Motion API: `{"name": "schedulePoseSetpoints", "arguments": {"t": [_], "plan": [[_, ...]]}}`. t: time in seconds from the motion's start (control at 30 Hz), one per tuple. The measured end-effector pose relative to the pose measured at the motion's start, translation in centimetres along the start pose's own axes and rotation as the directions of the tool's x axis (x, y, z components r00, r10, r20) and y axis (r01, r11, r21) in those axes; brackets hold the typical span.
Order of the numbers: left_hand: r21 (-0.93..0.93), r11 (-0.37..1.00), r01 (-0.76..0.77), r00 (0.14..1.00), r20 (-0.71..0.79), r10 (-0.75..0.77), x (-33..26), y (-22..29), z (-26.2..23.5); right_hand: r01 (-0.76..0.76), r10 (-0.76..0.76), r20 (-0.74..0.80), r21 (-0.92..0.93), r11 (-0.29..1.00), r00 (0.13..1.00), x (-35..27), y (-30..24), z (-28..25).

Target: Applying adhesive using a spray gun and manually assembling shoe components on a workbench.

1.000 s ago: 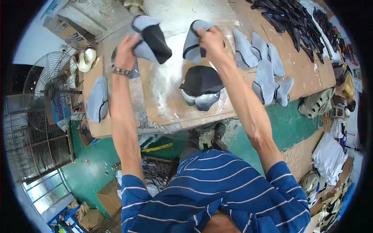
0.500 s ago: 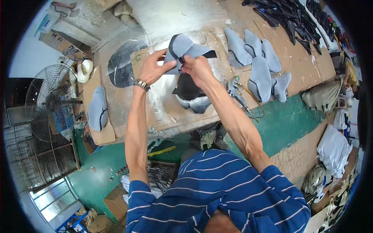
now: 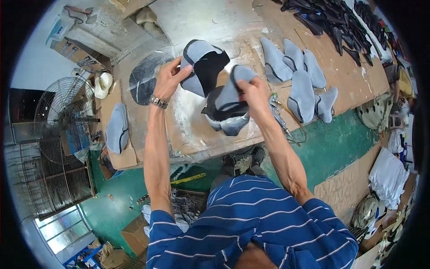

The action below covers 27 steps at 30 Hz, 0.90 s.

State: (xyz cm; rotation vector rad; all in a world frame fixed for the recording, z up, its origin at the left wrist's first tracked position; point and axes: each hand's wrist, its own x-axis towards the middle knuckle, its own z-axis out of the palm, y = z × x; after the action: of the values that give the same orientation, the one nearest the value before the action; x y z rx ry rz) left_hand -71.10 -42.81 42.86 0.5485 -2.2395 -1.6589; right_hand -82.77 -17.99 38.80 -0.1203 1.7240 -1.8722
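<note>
My left hand (image 3: 170, 80), with a watch on its wrist, grips the left edge of a grey-and-black fabric shoe piece (image 3: 199, 50) spread above the table, its black side partly showing. A second grey fabric shoe piece with a black edge (image 3: 230, 92) hangs from my right hand (image 3: 256, 95), pinched between thumb and fingers. The two pieces are apart. Under the right-hand piece, a small stack of black pieces with pale grey edges (image 3: 230, 126) lies near the table's front. A spray gun (image 3: 281, 119) with a hose lies just right of my right hand.
On the cardboard-covered worktable (image 3: 188, 139), several grey sole-shaped pieces (image 3: 301, 96) lie at right and another stack (image 3: 117, 127) at left. Black pieces (image 3: 331, 27) are heaped at the far right. A caged fan (image 3: 65, 112) stands left, near a white shoe form (image 3: 103, 85).
My hands have moved apart. The right hand has come right and nearer with one grey piece, while the left keeps the other, now showing its black side.
</note>
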Motion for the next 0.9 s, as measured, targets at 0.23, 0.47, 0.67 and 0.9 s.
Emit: {"name": "schedulePoseSetpoints", "arguments": {"t": [0.23, 0.47, 0.67, 0.9], "plan": [[0.091, 0.995, 0.051, 0.979, 0.193, -0.068, 0.6, 2.5, 0.5, 0.146, -0.103, 0.185, -0.237, 0.96, 0.977, 0.0, -1.2, -1.1], [0.191, 0.971, -0.146, 0.964, 0.246, 0.097, -0.9, 3.4, 2.9, -0.095, 0.047, 0.223, 0.211, 0.973, 0.974, 2.6, -2.4, 3.0], [0.386, 0.889, -0.247, 0.963, 0.195, 0.183, -1.1, 5.2, 1.6, -0.16, -0.099, 0.427, 0.531, 0.832, 0.899, 2.1, -4.2, 4.3], [0.566, 0.764, -0.309, 0.95, 0.141, 0.279, 1.1, 8.9, -0.8, -0.293, -0.159, 0.483, 0.727, 0.621, 0.861, 4.4, -7.5, 7.9]]}}
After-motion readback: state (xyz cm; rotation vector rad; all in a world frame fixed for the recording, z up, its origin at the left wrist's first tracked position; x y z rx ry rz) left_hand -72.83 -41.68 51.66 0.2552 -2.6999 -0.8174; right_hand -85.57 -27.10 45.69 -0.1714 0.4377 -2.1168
